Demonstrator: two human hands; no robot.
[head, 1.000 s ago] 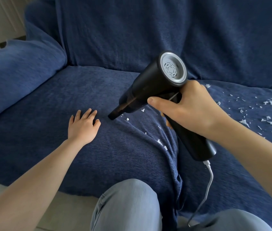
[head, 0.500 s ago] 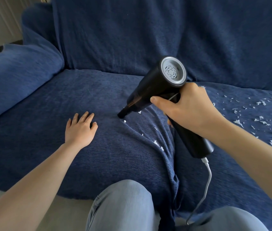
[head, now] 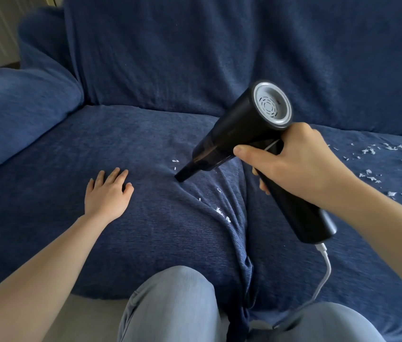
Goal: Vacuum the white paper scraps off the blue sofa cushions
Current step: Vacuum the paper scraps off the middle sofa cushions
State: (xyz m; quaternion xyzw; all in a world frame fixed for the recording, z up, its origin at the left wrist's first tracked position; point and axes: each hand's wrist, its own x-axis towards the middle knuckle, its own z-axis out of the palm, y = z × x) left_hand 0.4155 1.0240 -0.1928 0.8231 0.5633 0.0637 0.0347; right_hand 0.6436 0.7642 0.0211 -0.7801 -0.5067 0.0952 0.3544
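Note:
My right hand (head: 296,166) grips the handle of a black handheld vacuum (head: 234,134), its narrow nozzle tip (head: 180,177) touching the left seat cushion (head: 121,243) of the blue sofa. A few white paper scraps (head: 222,213) lie in the fabric folds just below and right of the nozzle, and two tiny ones sit just above it. Many more scraps (head: 389,164) are strewn over the right cushion (head: 343,280). My left hand (head: 107,193) rests flat on the left cushion, fingers straight, left of the nozzle.
A white cord (head: 324,270) runs from the vacuum's handle base down between my knees in light jeans (head: 170,307). The sofa's padded left armrest (head: 15,114) and backrest (head: 219,50) bound the seat. Pale floor shows at the lower left.
The nozzle has slid a little toward me along the fold between the cushions, and a few scraps near its tip are gone. My left hand stays flat on the cushion.

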